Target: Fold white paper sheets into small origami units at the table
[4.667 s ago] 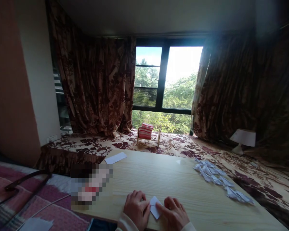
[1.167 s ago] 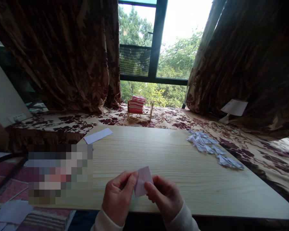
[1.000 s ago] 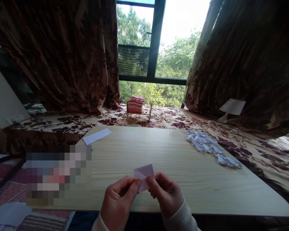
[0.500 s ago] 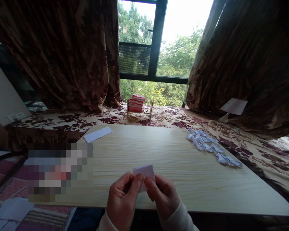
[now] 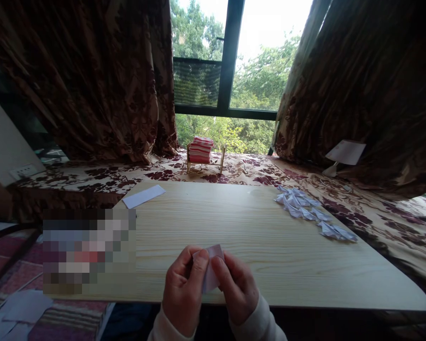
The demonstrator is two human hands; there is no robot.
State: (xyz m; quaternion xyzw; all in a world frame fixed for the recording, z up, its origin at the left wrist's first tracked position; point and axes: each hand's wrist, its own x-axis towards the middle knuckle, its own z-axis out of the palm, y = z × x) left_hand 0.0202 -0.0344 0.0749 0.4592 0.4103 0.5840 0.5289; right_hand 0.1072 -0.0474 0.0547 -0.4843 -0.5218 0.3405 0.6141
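Observation:
A small folded piece of white paper (image 5: 210,275) is held between my two hands, just above the near part of the table. My left hand (image 5: 186,284) is closed, its thumb pressing the paper's left side. On the right side, the thumb of my right hand (image 5: 236,282) presses down while the other fingers curl behind. The paper is tilted, with a corner pointing up between the thumbs. Its underside and most of my fingertips are hidden.
Several folded white paper pieces (image 5: 300,203) lie at the table's (image 5: 270,265) right far edge. A flat paper strip (image 5: 144,196) lies at the far left. Beyond are a small rack with folded striped cloths (image 5: 200,150) and a lamp (image 5: 346,152). Loose paper sheets (image 5: 26,305) lie lower left.
The paper has turned and tilted in my hands, a corner now pointing up. My hands have drawn slightly closer together. The view has shifted slightly.

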